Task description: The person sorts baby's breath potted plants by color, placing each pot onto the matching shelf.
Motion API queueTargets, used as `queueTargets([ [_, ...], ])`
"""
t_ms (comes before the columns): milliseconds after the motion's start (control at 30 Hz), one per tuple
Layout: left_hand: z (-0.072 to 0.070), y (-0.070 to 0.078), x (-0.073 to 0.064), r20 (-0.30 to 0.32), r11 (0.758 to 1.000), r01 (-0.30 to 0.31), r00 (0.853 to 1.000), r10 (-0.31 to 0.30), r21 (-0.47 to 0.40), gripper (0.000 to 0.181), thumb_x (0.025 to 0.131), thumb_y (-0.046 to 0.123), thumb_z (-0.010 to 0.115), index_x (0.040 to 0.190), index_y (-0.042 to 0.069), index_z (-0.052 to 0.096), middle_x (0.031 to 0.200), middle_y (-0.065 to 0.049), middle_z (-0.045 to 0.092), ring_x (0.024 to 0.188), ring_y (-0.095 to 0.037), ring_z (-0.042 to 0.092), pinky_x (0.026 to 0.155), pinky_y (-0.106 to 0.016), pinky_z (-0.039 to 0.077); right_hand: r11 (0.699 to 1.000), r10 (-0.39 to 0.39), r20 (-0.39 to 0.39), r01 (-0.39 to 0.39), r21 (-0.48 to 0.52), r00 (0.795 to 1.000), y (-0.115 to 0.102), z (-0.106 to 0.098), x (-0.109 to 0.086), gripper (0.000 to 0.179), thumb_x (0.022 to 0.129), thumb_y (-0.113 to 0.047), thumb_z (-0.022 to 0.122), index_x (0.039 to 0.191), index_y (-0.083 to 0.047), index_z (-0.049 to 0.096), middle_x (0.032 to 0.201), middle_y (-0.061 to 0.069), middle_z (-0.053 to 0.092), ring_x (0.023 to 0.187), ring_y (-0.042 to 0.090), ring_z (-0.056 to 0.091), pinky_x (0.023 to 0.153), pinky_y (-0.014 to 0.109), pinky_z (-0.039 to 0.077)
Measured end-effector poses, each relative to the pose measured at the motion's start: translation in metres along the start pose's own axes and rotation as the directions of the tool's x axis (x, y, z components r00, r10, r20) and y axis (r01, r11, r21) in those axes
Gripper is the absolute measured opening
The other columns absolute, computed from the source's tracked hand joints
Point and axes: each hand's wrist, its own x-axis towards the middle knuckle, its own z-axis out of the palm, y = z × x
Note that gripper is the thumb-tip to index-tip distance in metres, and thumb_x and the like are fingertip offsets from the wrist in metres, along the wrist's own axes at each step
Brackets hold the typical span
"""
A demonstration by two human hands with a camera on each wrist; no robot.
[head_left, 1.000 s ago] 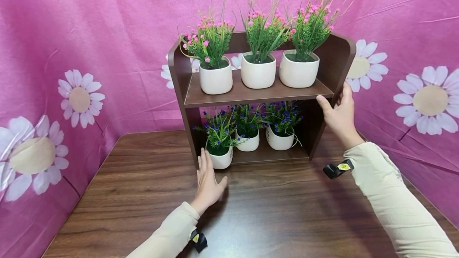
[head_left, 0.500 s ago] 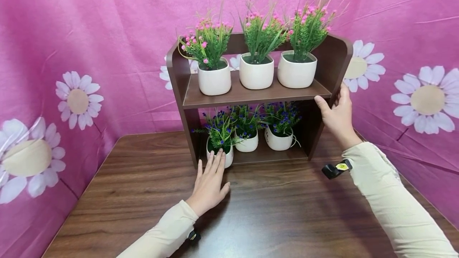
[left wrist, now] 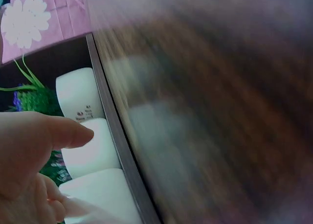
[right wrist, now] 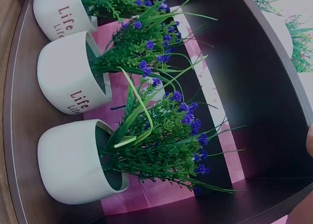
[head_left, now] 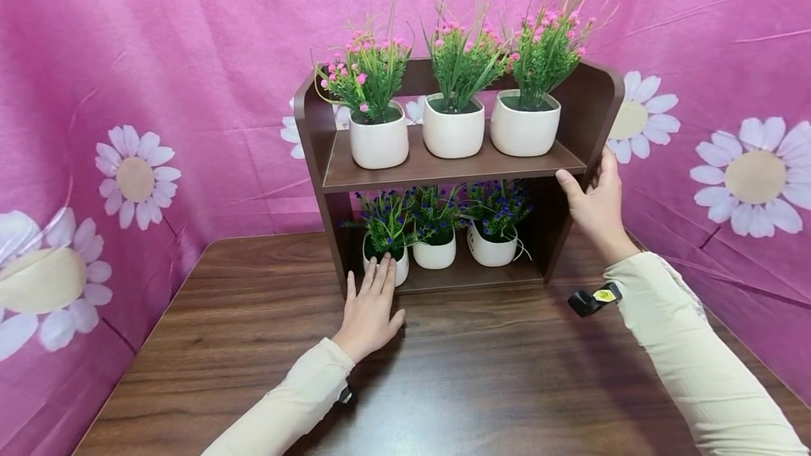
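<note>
A dark brown two-tier shelf (head_left: 456,179) stands on the table. My left hand (head_left: 369,315) has its fingers straight, fingertips on the front of the left white pot (head_left: 402,271) with blue flowers on the lower tier. In the left wrist view, the thumb of that hand (left wrist: 29,150) is near the white pots. At the shelf's right side, my right hand (head_left: 598,213) grips the side panel, thumb on the front edge of the upper board. The fingers behind the panel are partly hidden. Only bits of this hand show in the right wrist view.
Two more white pots with blue flowers, a middle one (head_left: 434,253) and a right one (head_left: 491,252), share the lower tier. On the upper tier stand three pink-flowered pots (head_left: 453,132). The wooden table (head_left: 481,364) ends at a pink floral cloth (head_left: 209,90).
My left hand has moved from the left pot's side to its front. That pot has slid back from the lower tier's front edge. The right hand keeps its place on the shelf.
</note>
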Motion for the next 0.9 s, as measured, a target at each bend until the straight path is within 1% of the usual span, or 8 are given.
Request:
queueTargets([
  [200,0.004,-0.006,0.007,0.016,0.999,0.02,1.0,-0.019,-0.046,0.087,0.086,0.033,0.069,0.15,-0.002,0.021,0.158,-0.016,0.016,0.145,-0.037,0.014,0.11,-0.07,0.014,1.0,-0.009,-0.001,0.009,-0.006,1.0,0.0,0.0,-0.001,0.064,0.089,0.002,0.06,0.145,0.0,0.03,0.14,0.024,0.043,0.127,0.017,0.043,0.113,0.028,0.033],
  [300,0.005,-0.008,0.011,0.025,0.998,0.037,0.999,-0.036,-0.05,0.088,0.087,0.033,0.068,0.151,-0.002,0.019,0.159,-0.016,0.015,0.145,-0.037,0.013,0.111,-0.069,0.013,1.0,-0.011,-0.004,0.011,-0.003,1.0,0.001,0.0,-0.001,0.064,0.089,0.003,0.06,0.145,0.001,0.03,0.14,0.024,0.043,0.127,0.017,0.044,0.112,0.027,0.033],
  [400,0.006,-0.01,0.017,0.04,0.998,0.057,0.998,-0.056,-0.031,0.089,0.088,0.035,0.067,0.152,-0.001,0.016,0.159,-0.015,0.012,0.146,-0.036,0.012,0.111,-0.069,0.013,1.0,-0.013,-0.003,0.013,0.001,1.0,0.001,0.0,0.0,0.063,0.089,0.003,0.06,0.145,0.001,0.03,0.139,0.024,0.044,0.126,0.017,0.044,0.112,0.028,0.034],
  [533,0.007,-0.014,0.023,0.042,0.997,0.074,0.996,-0.073,-0.025,0.088,0.088,0.035,0.066,0.151,-0.001,0.017,0.159,-0.015,0.012,0.146,-0.036,0.011,0.111,-0.069,0.013,1.0,-0.014,-0.005,0.014,0.004,1.0,0.002,0.0,0.0,0.063,0.089,0.002,0.06,0.145,0.001,0.03,0.139,0.024,0.044,0.126,0.017,0.045,0.112,0.028,0.034],
  [633,0.009,-0.016,0.026,0.036,0.996,0.081,0.996,-0.08,-0.031,0.087,0.088,0.035,0.066,0.151,-0.001,0.019,0.159,-0.015,0.013,0.146,-0.036,0.013,0.111,-0.069,0.014,1.0,-0.011,-0.008,0.011,0.005,1.0,0.008,0.0,0.002,0.064,0.089,0.003,0.06,0.145,0.001,0.03,0.139,0.023,0.044,0.126,0.016,0.044,0.112,0.028,0.034],
  [800,0.011,-0.02,0.029,0.054,0.995,0.094,0.994,-0.092,-0.037,0.087,0.089,0.035,0.065,0.152,0.001,0.016,0.16,-0.014,0.01,0.146,-0.036,0.011,0.112,-0.068,0.012,1.0,-0.009,-0.014,0.009,0.003,1.0,0.025,-0.001,0.01,0.065,0.089,0.002,0.06,0.146,-0.002,0.029,0.141,0.019,0.044,0.127,0.014,0.043,0.113,0.027,0.033],
  [900,0.011,-0.021,0.03,0.06,0.995,0.09,0.994,-0.088,-0.042,0.087,0.089,0.034,0.065,0.152,0.001,0.014,0.16,-0.014,0.008,0.146,-0.035,0.008,0.113,-0.067,0.011,1.0,-0.016,-0.017,0.016,0.006,1.0,0.031,-0.001,0.013,0.066,0.089,0.001,0.061,0.147,-0.004,0.028,0.141,0.018,0.044,0.128,0.014,0.042,0.113,0.026,0.032],
])
